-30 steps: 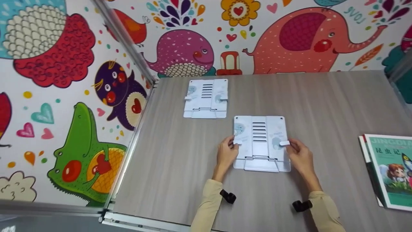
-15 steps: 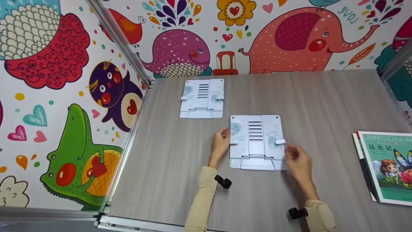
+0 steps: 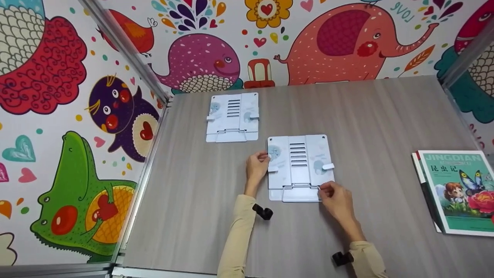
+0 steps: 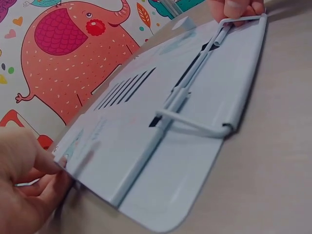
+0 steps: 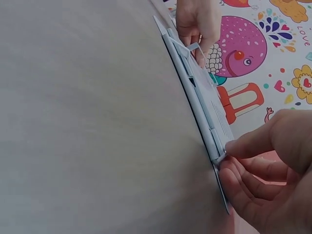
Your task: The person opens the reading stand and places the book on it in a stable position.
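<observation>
A white metal book stand [image 3: 279,170] with slots, side clips and a hinged wire ledge [image 3: 283,193] lies on the wooden table. My left hand [image 3: 257,166] pinches the stand's left edge, above the left clip [image 3: 273,169]. Thumb and fingers of that hand [image 4: 29,180] meet at the edge in the left wrist view. At the lower right, my right hand [image 3: 337,200] pinches the right end of the wire ledge. The right wrist view has that hand [image 5: 273,175] close up, its fingertips on the wire. The right clip [image 3: 327,166] sticks out untouched.
A second, similar book stand [image 3: 232,123] lies flat farther back on the left. Books with a green cover [image 3: 455,185] lie at the right. A metal frame [image 3: 139,185] and cartoon-printed panels [image 3: 262,46] bound the table [image 3: 185,216] at left and back.
My right hand has left the right clip and come down to the wire ledge. My left hand has shifted from the left clip slightly up the edge. The head view has turned a little rightward.
</observation>
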The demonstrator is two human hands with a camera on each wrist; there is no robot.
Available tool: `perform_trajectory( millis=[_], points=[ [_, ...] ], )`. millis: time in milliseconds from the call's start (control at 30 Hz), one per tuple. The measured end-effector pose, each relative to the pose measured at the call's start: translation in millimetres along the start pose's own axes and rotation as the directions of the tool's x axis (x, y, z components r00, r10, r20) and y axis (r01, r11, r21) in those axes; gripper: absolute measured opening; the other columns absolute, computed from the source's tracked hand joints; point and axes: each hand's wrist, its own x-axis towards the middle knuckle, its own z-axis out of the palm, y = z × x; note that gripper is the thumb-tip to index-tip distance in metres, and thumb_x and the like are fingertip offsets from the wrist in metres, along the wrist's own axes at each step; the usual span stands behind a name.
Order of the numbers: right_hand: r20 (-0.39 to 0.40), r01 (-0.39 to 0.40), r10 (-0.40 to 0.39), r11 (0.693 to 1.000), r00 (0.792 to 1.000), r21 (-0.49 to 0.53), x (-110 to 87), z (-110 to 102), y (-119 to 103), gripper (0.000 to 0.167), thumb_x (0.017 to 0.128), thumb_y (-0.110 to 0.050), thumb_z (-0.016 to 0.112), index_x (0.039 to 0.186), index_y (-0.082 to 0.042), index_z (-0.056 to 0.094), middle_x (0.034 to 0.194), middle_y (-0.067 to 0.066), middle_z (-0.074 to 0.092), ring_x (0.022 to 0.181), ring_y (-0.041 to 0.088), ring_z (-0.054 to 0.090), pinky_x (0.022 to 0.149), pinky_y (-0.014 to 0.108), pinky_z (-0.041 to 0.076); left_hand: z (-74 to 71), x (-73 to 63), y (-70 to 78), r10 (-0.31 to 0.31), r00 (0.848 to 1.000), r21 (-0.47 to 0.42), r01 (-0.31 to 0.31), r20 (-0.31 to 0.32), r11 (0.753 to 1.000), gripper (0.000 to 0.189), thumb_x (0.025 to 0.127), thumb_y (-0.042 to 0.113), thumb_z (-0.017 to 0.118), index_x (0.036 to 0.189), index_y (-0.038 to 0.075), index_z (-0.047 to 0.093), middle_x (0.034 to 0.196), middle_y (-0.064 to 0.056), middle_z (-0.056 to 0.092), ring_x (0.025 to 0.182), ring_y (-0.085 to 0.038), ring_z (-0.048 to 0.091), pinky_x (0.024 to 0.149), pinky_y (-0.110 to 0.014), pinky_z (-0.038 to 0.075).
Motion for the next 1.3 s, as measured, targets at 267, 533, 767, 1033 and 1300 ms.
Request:
perform_trajectory(
  millis=[267, 533, 767, 1033, 1300],
  points=[
    [-0.001, -0.042, 0.042, 0.997, 0.999, -0.059, 2.7, 4.3, -3.0, 0.004, 0.086, -0.001, 0.072, 0.088, 0.003, 0.071, 0.075, 0.013, 0.067, 0.068, 0.021, 0.058, 0.061, 0.026, 0.044, 1.5, 1.9, -2.7, -0.035, 0.999, -0.049, 0.035, -0.001, 0.998, 0.021, 0.091, 0.003, 0.069, 0.112, 0.001, 0.074, 0.100, -0.009, 0.074, 0.089, -0.016, 0.068, 0.082, -0.028, 0.057],
    [0.014, -0.123, 0.124, 0.990, 0.992, -0.063, 1.7, 1.5, -3.8, 0.008, 0.089, -0.003, 0.068, 0.091, 0.004, 0.071, 0.078, 0.014, 0.067, 0.070, 0.022, 0.057, 0.062, 0.027, 0.042, 8.3, -1.3, -3.4, -0.017, 1.000, -0.062, 0.017, 0.001, 0.998, 0.023, 0.093, 0.003, 0.067, 0.115, 0.003, 0.073, 0.099, -0.006, 0.073, 0.086, -0.011, 0.063, 0.078, -0.023, 0.053],
    [0.033, -0.144, 0.146, 0.988, 0.989, -0.057, 1.8, 4.5, -8.0, 0.009, 0.091, -0.003, 0.066, 0.093, 0.006, 0.069, 0.079, 0.014, 0.065, 0.071, 0.023, 0.056, 0.062, 0.028, 0.041, 4.0, -2.1, -3.7, -0.025, 1.000, -0.057, 0.025, -0.007, 0.998, 0.022, 0.093, 0.004, 0.067, 0.115, 0.004, 0.073, 0.099, -0.006, 0.073, 0.086, -0.011, 0.063, 0.079, -0.023, 0.053],
    [0.039, -0.143, 0.144, 0.989, 0.989, -0.032, 0.1, 5.9, -10.1, 0.009, 0.091, -0.003, 0.066, 0.095, 0.005, 0.069, 0.080, 0.014, 0.065, 0.072, 0.023, 0.056, 0.064, 0.029, 0.041, 2.1, 0.1, -3.8, -0.009, 0.999, -0.062, 0.007, -0.031, 0.998, 0.021, 0.091, 0.002, 0.067, 0.111, 0.002, 0.074, 0.097, -0.007, 0.074, 0.084, -0.012, 0.064, 0.079, -0.024, 0.054],
    [0.060, -0.157, 0.156, 0.988, 0.986, 0.004, -2.7, 3.7, -6.7, 0.009, 0.093, -0.003, 0.063, 0.097, 0.004, 0.068, 0.084, 0.014, 0.064, 0.074, 0.021, 0.054, 0.063, 0.024, 0.041, 3.6, 1.1, -4.6, -0.009, 1.000, -0.068, 0.007, -0.022, 0.998, 0.019, 0.092, 0.001, 0.067, 0.110, 0.001, 0.074, 0.097, -0.008, 0.073, 0.083, -0.011, 0.063, 0.077, -0.023, 0.053]
  ],
)
